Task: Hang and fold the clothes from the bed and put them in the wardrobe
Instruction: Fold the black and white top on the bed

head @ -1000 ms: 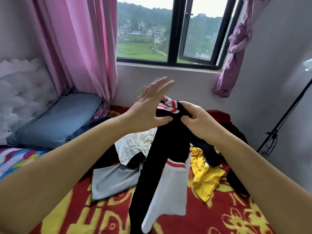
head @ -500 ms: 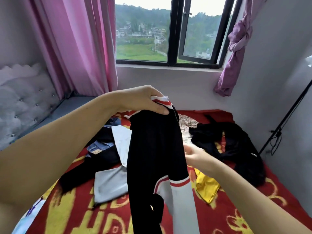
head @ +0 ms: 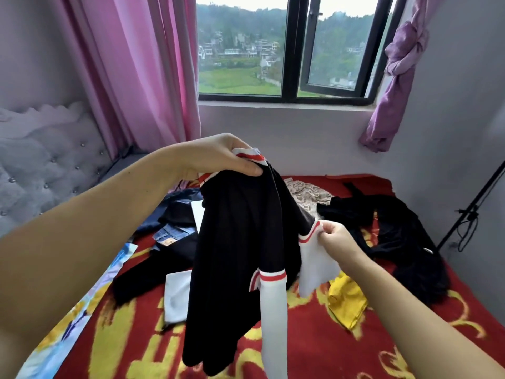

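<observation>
A black jacket with white sleeves and red-and-white striped trim hangs in the air above the bed. My left hand grips it at the striped collar, holding it up. Lower and to the right, my right hand pinches one white sleeve just below its red-striped seam. The other white sleeve dangles straight down. Under the jacket lies the bed's red and yellow blanket. The wardrobe is out of view.
Loose clothes lie on the bed: jeans, a grey-white piece, a yellow garment, a patterned beige piece, black clothes. A padded headboard stands left, pink curtain and window behind, a black stand right.
My left hand closed on the collar and lifted the jacket. My right hand dropped from the collar and took hold of a white sleeve, drawing it out to the right. The view shifted right.
</observation>
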Demonstrator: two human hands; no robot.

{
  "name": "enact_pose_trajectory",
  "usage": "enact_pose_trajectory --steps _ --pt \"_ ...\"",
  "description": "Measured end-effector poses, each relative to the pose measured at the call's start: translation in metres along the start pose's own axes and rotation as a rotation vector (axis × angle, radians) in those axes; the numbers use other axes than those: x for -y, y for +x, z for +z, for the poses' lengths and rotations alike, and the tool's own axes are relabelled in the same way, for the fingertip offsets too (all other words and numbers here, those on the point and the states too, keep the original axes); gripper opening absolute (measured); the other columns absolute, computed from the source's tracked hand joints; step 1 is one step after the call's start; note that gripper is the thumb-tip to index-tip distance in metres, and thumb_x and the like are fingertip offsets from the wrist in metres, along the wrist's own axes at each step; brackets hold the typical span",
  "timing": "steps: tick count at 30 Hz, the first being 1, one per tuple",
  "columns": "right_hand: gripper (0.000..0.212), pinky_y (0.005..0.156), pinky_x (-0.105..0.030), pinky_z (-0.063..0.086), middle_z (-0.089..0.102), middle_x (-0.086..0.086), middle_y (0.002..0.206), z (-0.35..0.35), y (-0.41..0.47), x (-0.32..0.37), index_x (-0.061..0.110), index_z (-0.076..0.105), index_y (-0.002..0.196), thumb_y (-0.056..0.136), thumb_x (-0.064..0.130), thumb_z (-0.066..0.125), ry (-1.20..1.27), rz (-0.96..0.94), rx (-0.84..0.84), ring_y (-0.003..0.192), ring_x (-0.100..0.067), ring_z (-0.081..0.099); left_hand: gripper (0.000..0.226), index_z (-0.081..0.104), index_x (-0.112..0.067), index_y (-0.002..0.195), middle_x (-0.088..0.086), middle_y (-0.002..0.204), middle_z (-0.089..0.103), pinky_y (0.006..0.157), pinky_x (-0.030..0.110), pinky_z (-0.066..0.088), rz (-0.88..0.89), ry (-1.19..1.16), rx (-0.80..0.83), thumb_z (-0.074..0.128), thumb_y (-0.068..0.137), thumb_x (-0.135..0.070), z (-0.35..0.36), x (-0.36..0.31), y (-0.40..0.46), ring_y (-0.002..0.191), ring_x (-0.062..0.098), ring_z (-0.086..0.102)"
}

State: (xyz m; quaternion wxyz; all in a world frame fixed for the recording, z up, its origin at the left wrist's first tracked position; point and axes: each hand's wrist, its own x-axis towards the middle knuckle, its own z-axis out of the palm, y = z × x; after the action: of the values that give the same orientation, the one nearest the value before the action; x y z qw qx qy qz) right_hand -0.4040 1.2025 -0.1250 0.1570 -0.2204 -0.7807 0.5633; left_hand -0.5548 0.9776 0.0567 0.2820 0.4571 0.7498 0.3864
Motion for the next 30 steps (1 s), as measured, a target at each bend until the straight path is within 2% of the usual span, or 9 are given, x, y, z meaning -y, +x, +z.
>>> enact_pose_trajectory --steps 4,6,9,12,15,17,25,28,30 --pt "0.036 0.080 -0.033 0.045 0.067 -0.003 0.085 -0.013 -0.009 0.000 0.010 0.068 0.099 0.085 -0.008 0.040 0.098 0.031 0.102 0.079 -0.015 0.060 0.032 0.077 -0.022 0.088 0.002 0.087 0.075 0.063 0.022 0.055 -0.013 -0.023 -0.060 0.080 0.064 -0.043 0.001 -0.002 0.007 0.080 0.017 0.072" --pt "0.031 0.096 -0.031 0.042 0.065 0.009 0.111 -0.014 -0.023 0.007 0.028 0.059 0.124 0.094 0.025 0.050 0.118 0.006 0.192 0.102 -0.006 0.060 0.021 0.077 -0.023 0.087 0.001 0.085 0.075 0.062 0.021 0.054 -0.022 -0.001 -0.084 0.079 0.072 -0.037 0.004 -0.005 0.015 0.078 0.015 0.072" --pt "0.084 0.103 -0.017 0.034 0.044 0.037 0.131 0.007 -0.048 0.026 0.046 0.021 0.147 0.075 0.072 0.056 0.018 -0.094 0.407 0.124 0.014 0.041 0.010 0.077 -0.020 0.086 -0.001 0.081 0.075 0.059 0.019 0.053 -0.038 0.048 -0.133 0.074 0.080 -0.028 0.011 -0.010 0.026 0.073 0.012 0.072" --pt "0.084 0.095 -0.004 0.034 0.042 0.044 0.126 0.035 -0.060 0.034 0.039 0.019 0.149 0.080 0.056 0.063 -0.145 -0.219 0.284 0.117 0.023 0.039 0.011 0.077 -0.016 0.085 0.000 0.080 0.075 0.060 0.021 0.055 -0.057 0.048 -0.156 0.073 0.081 -0.026 0.018 -0.015 0.034 0.072 0.013 0.072" --pt "0.033 0.051 -0.007 0.036 0.058 0.027 0.065 0.040 -0.054 0.029 0.022 0.056 0.123 0.091 0.015 0.056 -0.188 -0.251 0.025 0.056 0.012 0.052 0.010 0.076 -0.015 0.085 0.002 0.081 0.074 0.062 0.022 0.056 -0.033 0.062 -0.115 0.073 0.081 -0.024 0.020 -0.017 0.034 0.074 0.014 0.071" --pt "0.023 0.044 -0.012 0.033 0.056 0.014 0.056 0.036 -0.050 0.025 0.018 0.062 0.104 0.090 0.004 0.050 -0.161 -0.200 -0.071 0.045 0.003 0.047 0.010 0.076 -0.017 0.088 0.002 0.083 0.074 0.064 0.022 0.056 -0.018 0.083 -0.067 0.074 0.081 -0.023 0.020 -0.017 0.031 0.076 0.014 0.071" --pt "0.019 0.039 -0.020 0.028 0.044 0.009 0.046 0.011 -0.044 0.021 0.023 0.059 0.102 0.093 0.009 0.050 0.010 -0.287 -0.255 0.040 -0.005 0.035 0.011 0.074 -0.040 0.090 -0.014 0.088 0.073 0.074 0.015 0.051 0.042 0.341 -0.163 0.074 0.081 -0.034 0.005 -0.010 0.023 0.082 0.003 0.068" --pt "0.032 0.049 -0.033 0.046 0.059 -0.009 0.061 -0.012 -0.045 0.033 0.033 0.053 0.121 0.091 0.027 0.063 -0.007 -0.335 -0.088 0.048 -0.021 0.050 0.028 0.073 -0.020 0.105 -0.001 0.101 0.073 0.091 0.033 0.052 0.029 0.435 -0.281 0.072 0.082 -0.036 -0.006 -0.001 0.024 0.092 0.016 0.068" --pt "0.041 0.064 -0.025 0.054 0.071 0.003 0.082 -0.030 -0.044 0.037 0.041 0.054 0.120 0.084 0.029 0.072 -0.115 -0.299 0.123 0.065 -0.014 0.065 0.022 0.073 -0.022 0.100 0.000 0.096 0.073 0.088 0.035 0.054 0.056 0.393 -0.307 0.071 0.083 -0.035 -0.012 0.004 0.020 0.091 0.018 0.069"
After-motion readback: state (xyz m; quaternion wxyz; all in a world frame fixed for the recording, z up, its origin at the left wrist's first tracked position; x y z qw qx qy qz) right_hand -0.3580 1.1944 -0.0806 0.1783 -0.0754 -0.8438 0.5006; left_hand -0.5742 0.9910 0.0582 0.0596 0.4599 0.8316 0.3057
